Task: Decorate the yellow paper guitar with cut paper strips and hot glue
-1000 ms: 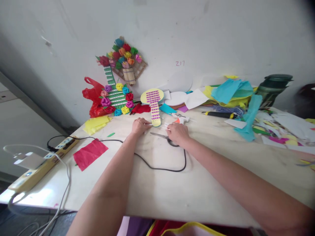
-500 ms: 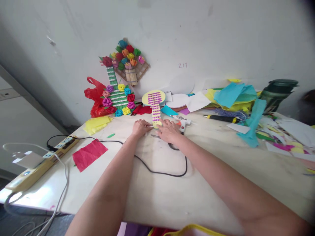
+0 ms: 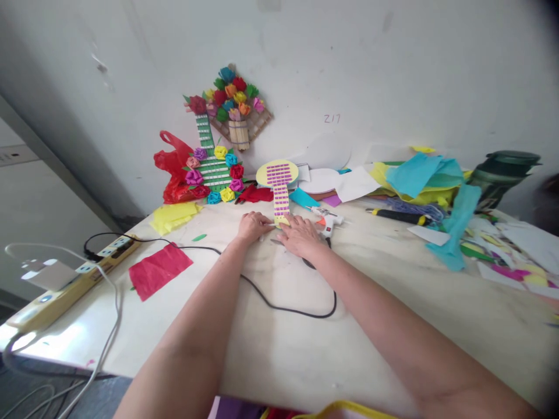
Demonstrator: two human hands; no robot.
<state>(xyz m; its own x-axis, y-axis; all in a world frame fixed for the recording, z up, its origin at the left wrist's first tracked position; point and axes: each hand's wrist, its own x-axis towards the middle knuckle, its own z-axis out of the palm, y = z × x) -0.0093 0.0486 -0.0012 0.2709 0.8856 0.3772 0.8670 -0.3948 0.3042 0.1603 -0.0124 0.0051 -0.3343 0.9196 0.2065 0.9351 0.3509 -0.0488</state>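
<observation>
A yellow paper cutout (image 3: 261, 174) with an oval top and a narrow neck, covered in rows of purple and white strips, lies at the back middle of the table. My left hand (image 3: 254, 227) is closed at the left of its lower end, with a thin white strip (image 3: 271, 224) pinched at the fingertips. On the other side, my right hand (image 3: 300, 235) grips the yellow lower end between thumb and fingers. Scissors (image 3: 276, 241) lie beneath that hand, mostly hidden. Just right of it, a white glue gun (image 3: 331, 220) rests on the table.
A black cord (image 3: 279, 307) loops in front of my hands. Red crepe paper (image 3: 161, 270) and a power strip (image 3: 72, 294) are at left. Flower crafts (image 3: 213, 169) stand against the wall. Right are a black-handled cutter (image 3: 395, 216), paper scraps (image 3: 510, 262) and a dark green bottle (image 3: 502, 177).
The whole view has shifted slightly, so things sit a little farther right. My hands stay at the cutout's lower end, with only small finger movement.
</observation>
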